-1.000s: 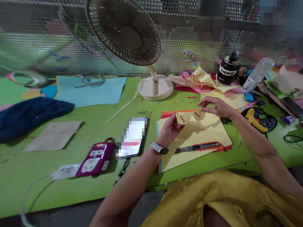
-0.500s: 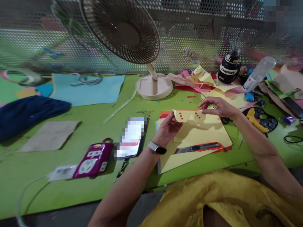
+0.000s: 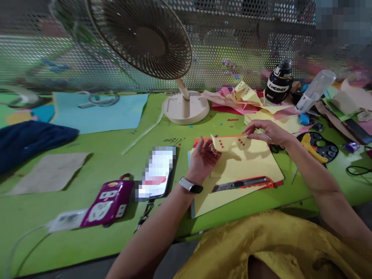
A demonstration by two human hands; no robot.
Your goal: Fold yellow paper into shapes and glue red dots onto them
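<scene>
A small yellow paper strip [image 3: 231, 144] with red diamond marks is raised above a stack of yellow sheets [image 3: 244, 162]. My right hand [image 3: 267, 131] pinches its right end and also has a thin metal tool [image 3: 265, 134] between the fingers; the tool's exact kind is unclear. At the strip's left end is my left hand [image 3: 205, 159], fingers loosely curled and apart, the thumb off the paper. Whether a fingertip still touches the strip from behind, I cannot tell. An orange box cutter [image 3: 244, 183] lies on the stack below both hands.
A phone [image 3: 158, 172] and a purple power bank [image 3: 109, 203] with a cable lie to the left. Behind stands a fan [image 3: 186, 108]. Paper scraps [image 3: 232, 99], a black bottle [image 3: 279, 83], a clear bottle [image 3: 316, 91] and a yellow-handled tool [image 3: 312, 147] crowd the right side.
My left thumb has lifted from the strip and the fingers have loosened. My right hand keeps its pinch at the strip's right end. The view has shifted slightly.
</scene>
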